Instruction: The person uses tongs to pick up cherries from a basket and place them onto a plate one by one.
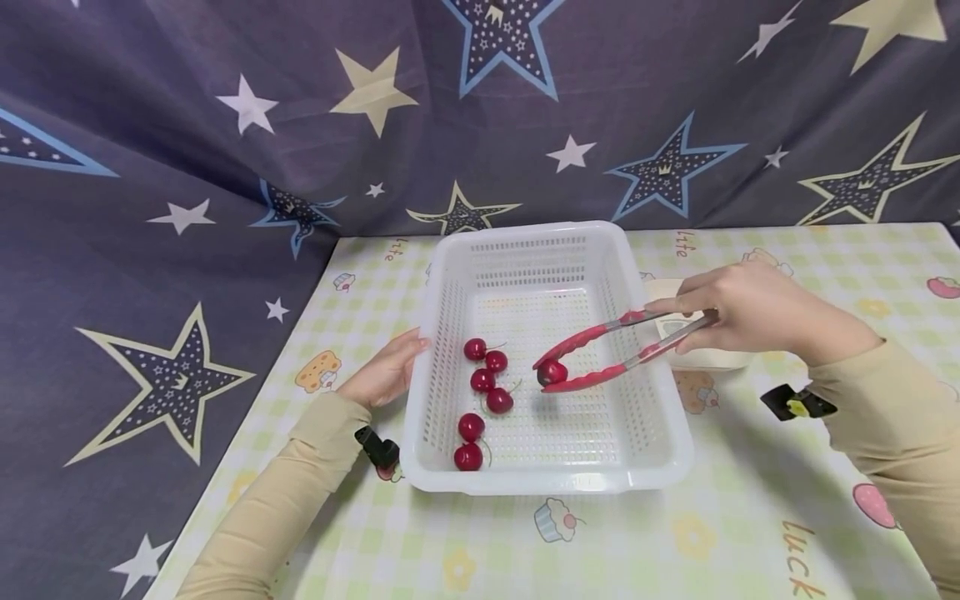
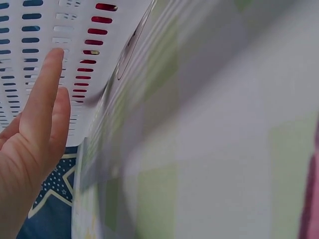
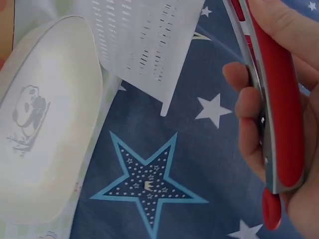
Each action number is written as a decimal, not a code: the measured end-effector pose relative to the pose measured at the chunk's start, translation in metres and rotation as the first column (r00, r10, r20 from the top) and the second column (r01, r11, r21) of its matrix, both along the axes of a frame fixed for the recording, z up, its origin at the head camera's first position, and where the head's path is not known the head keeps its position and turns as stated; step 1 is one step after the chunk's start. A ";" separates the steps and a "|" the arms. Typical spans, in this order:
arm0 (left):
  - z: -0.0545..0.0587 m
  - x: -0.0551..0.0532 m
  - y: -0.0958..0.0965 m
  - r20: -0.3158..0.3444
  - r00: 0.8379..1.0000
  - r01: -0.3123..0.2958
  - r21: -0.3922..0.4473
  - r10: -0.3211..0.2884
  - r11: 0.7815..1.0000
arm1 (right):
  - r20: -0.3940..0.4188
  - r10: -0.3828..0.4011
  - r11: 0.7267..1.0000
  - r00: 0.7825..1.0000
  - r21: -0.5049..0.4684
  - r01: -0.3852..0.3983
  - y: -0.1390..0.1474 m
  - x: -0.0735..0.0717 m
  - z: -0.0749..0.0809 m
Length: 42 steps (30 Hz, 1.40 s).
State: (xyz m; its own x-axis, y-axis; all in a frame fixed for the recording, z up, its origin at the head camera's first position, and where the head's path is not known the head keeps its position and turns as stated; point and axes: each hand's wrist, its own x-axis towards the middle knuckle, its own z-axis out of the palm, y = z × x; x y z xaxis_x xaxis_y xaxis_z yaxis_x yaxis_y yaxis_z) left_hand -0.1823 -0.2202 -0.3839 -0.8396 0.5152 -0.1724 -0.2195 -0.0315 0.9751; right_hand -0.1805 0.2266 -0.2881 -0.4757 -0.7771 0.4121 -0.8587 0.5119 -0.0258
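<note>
My right hand (image 1: 757,308) grips red-and-silver tongs (image 1: 579,339) over the white plastic basket (image 1: 540,482). Between the tong tips a dark red cherry (image 1: 552,372) is pinched. Several more cherries (image 1: 471,427) lie on the basket floor along its left side, some with stems. At the basket's left wall is my left hand (image 1: 386,369); in the left wrist view its fingers (image 2: 44,99) extend along the slotted side. In the right wrist view, my right fingers (image 3: 249,102) wrap the red tong handle (image 3: 279,109).
A cream-white dish (image 3: 55,149) with a panda print stands right of the basket, partly hidden under my right hand in the head view. A checked, printed cloth (image 1: 600,550) covers the table. Behind it hangs a dark curtain (image 1: 300,75) with stars.
</note>
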 end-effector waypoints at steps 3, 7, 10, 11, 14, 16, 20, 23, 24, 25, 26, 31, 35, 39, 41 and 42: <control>0.000 0.000 0.000 0.000 1.000 -0.002 0.005 0.002 1.000 | 0.020 0.037 0.997 0.999 -0.074 -0.035 0.005 -0.002 -0.005; 0.001 0.000 0.000 0.005 1.000 -0.010 0.004 0.010 1.000 | 0.038 0.058 0.988 0.998 -0.142 -0.052 0.014 -0.002 -0.010; 0.001 0.000 0.000 0.007 1.000 -0.015 0.004 0.015 1.000 | 0.050 0.049 0.986 0.998 -0.160 -0.040 0.020 -0.001 -0.011; 0.001 0.000 0.000 0.006 1.000 -0.016 0.005 0.016 1.000 | 0.056 0.043 0.985 0.997 -0.167 -0.034 0.022 0.000 -0.011; 0.000 0.000 -0.001 0.001 1.000 -0.017 0.003 0.017 1.000 | 0.057 0.020 0.985 0.998 -0.175 -0.010 0.030 0.003 -0.011; -0.001 0.000 -0.001 -0.002 1.000 -0.015 -0.004 0.015 1.000 | 0.059 0.008 0.983 0.998 -0.184 0.003 0.036 0.005 -0.011; -0.002 0.000 -0.001 0.002 1.000 -0.014 -0.016 0.014 1.000 | 0.060 -0.015 0.979 0.998 -0.203 0.027 0.047 0.009 -0.010; -0.002 0.000 -0.002 0.000 1.000 -0.006 -0.021 0.006 1.000 | 0.054 -0.051 0.977 0.997 -0.204 0.061 0.054 0.012 -0.009; -0.002 0.000 -0.002 -0.001 1.000 -0.004 -0.023 0.004 1.000 | 0.054 -0.066 0.977 0.996 -0.201 0.075 0.057 0.013 -0.008; -0.002 0.000 -0.002 0.000 1.000 -0.003 -0.024 0.003 1.000 | 0.057 -0.083 0.976 0.995 -0.199 0.093 0.059 0.015 -0.007; -0.002 0.000 -0.002 0.000 1.000 -0.001 -0.024 0.001 1.000 | 0.058 -0.102 0.974 0.993 -0.196 0.112 0.061 0.016 -0.007; -0.001 0.001 -0.001 -0.004 1.000 0.000 -0.029 0.000 1.000 | 0.070 -0.189 0.962 0.979 -0.189 0.199 0.075 0.022 -0.004; 0.000 0.001 -0.002 -0.009 1.000 0.002 -0.034 -0.002 0.999 | 0.075 -0.238 0.949 0.968 -0.196 0.248 0.088 0.024 -0.005; -0.001 0.001 -0.002 -0.010 1.000 0.010 -0.032 -0.011 0.999 | 0.101 -0.304 0.925 0.947 -0.206 0.319 0.101 0.025 -0.007; -0.001 0.001 -0.002 -0.009 1.000 0.013 -0.028 -0.013 1.000 | 0.108 -0.318 0.916 0.942 -0.221 0.334 0.107 0.025 -0.009; -0.001 0.001 -0.002 -0.009 1.000 0.011 -0.027 -0.011 1.000 | 0.118 -0.314 0.912 0.942 -0.240 0.334 0.110 0.025 -0.009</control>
